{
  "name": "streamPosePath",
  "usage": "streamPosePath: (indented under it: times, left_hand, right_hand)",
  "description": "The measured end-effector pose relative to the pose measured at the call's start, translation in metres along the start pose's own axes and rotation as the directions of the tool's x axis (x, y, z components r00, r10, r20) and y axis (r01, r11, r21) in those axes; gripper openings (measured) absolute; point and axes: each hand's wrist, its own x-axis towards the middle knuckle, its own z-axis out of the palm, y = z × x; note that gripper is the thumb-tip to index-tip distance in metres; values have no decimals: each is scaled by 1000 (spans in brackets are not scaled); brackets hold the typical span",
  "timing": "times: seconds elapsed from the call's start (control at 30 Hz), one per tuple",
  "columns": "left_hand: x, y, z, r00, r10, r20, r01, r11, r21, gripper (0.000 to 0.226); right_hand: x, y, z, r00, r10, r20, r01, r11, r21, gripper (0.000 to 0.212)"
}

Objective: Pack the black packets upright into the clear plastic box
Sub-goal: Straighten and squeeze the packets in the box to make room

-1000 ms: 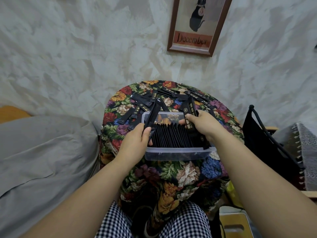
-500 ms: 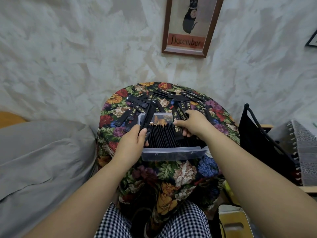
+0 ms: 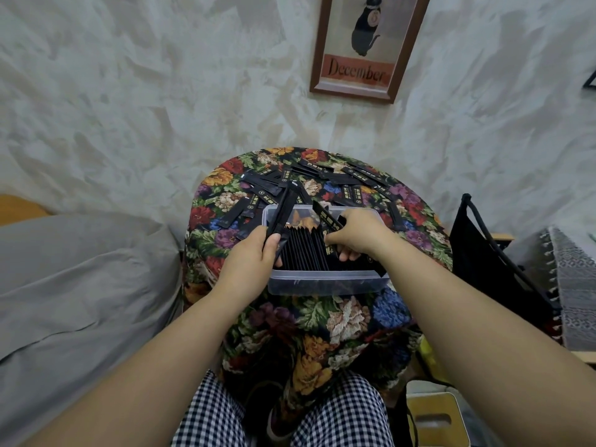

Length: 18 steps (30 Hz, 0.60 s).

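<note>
Dozens of black packets (image 3: 304, 250), likely light, thin, slick, bendy; best pinched mid-length; left hand (image 3: 248, 262) grips some at 9 o'clock of clear plastic box (image 3: 322, 280); right hand (image 3: 358, 233) pinches one over its middle.

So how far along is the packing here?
Done: a dense row of packets stands upright in the clear box, though the far end looks unfilled. In hand: the left hand grips a few packets, the right hand pinches one packet above the row. Left: many loose packets lie on the floral cloth beyond the box.
</note>
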Motion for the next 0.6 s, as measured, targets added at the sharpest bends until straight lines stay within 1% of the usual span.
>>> streamPosePath:
  times: [0.1, 0.13, 0.2, 0.27, 0.33, 0.4, 0.47, 0.53, 0.6]
  left_hand:
    - [1, 1, 0, 1000, -4, 9, 4, 1000, 3, 29]
    - [1, 1, 0, 1000, -4, 9, 4, 1000, 3, 29]
    - [0, 0, -1, 1000, -7, 10, 7, 1000, 2, 29]
    - [0, 0, -1, 1000, -13, 9, 13, 1000, 0, 29]
    - [1, 0, -1, 1000, -14, 8, 14, 1000, 3, 29]
    - [1, 0, 0, 1000, -15, 5, 15, 1000, 5, 29]
    - [1, 0, 0, 1000, -16, 5, 16, 1000, 0, 29]
    - [0, 0, 0, 1000, -12, 6, 12, 1000, -2, 29]
    - [0, 0, 0, 1000, -10, 4, 10, 1000, 3, 29]
  right_hand:
    - [2, 5, 4, 998, -7, 55, 8, 1000, -19, 65]
    - [3, 7, 4, 998, -15, 64, 16, 1000, -9, 62]
    - [5, 9, 2, 997, -26, 78, 25, 1000, 12, 49]
    - [4, 10, 0, 996, -16, 87, 15, 1000, 21, 48]
    - [4, 9, -1, 994, 7, 109, -10, 999, 31, 54]
    - [3, 10, -1, 992, 15, 124, -20, 999, 37, 45]
    - [3, 9, -1, 995, 16, 102, -18, 1000, 24, 36]
    - [3, 8, 0, 997, 19, 78, -18, 1000, -13, 22]
    - [4, 7, 3, 996, 27, 85, -22, 998, -58, 14]
